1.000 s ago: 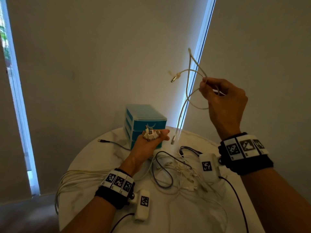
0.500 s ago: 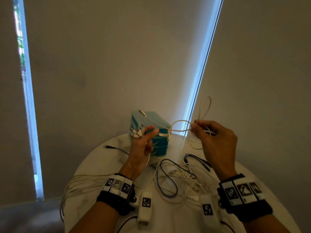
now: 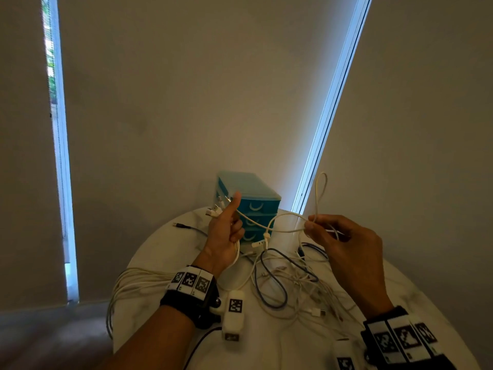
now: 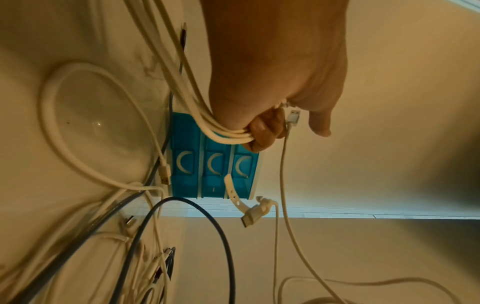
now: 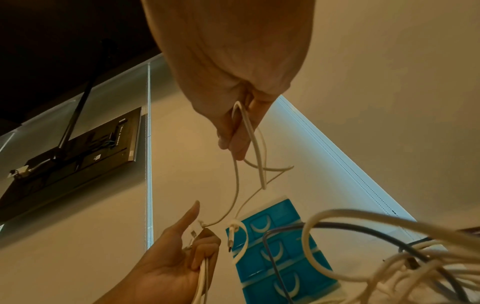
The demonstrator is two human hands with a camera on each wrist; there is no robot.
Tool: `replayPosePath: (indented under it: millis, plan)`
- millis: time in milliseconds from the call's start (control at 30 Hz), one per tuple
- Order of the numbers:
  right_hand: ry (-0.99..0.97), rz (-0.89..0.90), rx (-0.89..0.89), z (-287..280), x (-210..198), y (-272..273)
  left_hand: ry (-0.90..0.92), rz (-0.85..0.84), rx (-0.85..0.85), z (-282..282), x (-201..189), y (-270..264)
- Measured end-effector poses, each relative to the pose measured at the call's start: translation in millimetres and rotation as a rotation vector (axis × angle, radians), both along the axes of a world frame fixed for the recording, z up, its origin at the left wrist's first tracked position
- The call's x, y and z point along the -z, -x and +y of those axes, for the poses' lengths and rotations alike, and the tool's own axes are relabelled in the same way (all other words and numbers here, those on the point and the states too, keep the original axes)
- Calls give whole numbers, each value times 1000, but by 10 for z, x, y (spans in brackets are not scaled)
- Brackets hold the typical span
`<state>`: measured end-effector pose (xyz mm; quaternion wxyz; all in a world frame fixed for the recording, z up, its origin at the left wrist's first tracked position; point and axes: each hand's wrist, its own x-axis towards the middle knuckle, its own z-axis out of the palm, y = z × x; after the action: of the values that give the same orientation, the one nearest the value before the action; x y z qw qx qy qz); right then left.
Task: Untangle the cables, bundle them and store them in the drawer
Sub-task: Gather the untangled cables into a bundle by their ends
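Observation:
My left hand is raised in front of the teal drawer unit and grips several white cable ends, their plugs sticking out past the thumb. My right hand pinches a thin white cable that runs across to the left hand, with a loop standing above the fingers. A connector with a white strap hangs from this cable between the hands. A tangle of white and dark cables lies on the round white table. All three drawers look closed.
A bundle of white cables hangs over the table's left edge. A dark plug lies at the back left of the table. The wall and a window strip stand close behind the drawer unit.
My right hand has come down from high up to the level of the left hand, bringing the thin cable with it. The left hand now holds that cable's end with the others.

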<state>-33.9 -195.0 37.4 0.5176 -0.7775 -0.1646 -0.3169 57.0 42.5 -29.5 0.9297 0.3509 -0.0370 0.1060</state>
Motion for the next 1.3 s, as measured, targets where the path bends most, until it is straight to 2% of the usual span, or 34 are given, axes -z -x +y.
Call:
replayPosePath:
  millis: [133, 233, 367, 500, 600, 700, 833, 933, 1000, 1067, 1100, 1167, 1233, 1300]
  plan:
    - [87, 65, -49, -81, -71, 46, -51, 71, -76, -17, -10, 32]
    - [119, 153, -77, -216, -193, -34, -30, 108, -227, 135, -216, 161]
    - [-48, 234, -5, -530, -343, -199, 92, 102, -411, 674, -447, 272]
    - [-239, 255, 40, -887, -462, -293, 102, 103, -578, 1217, -633, 399]
    - [-375, 258, 149, -1085, -507, -355, 162, 110, -728, 1660, -771, 566]
    - [-416, 332, 179, -1079, -528, -406, 157, 95, -745, 1988, -798, 725]
    - [-216, 387, 158, -628, -619, -488, -44, 90, -601, 2045, -819, 899]
    - [-124, 325, 18, 46, -769, -573, -188, 141, -577, 1930, -806, 995]
    - [61, 275, -144, 609, -921, -546, -218, 152, -596, 1833, -825, 1061]
    - [316, 303, -316, 1125, -1045, -460, -236, 138, -644, 1763, -880, 1139]
    - [435, 336, -341, 1310, -1091, -418, -243, 124, -676, 1748, -918, 1189]
    - [619, 342, -254, 1496, -1115, -387, -268, 112, -756, 1784, -1007, 1311]
    - [631, 329, -206, 1454, -1032, -427, -285, 109, -839, 1880, -1089, 1448]
    - [531, 304, -251, 1306, -884, -490, -299, 105, -885, 1955, -1132, 1562]
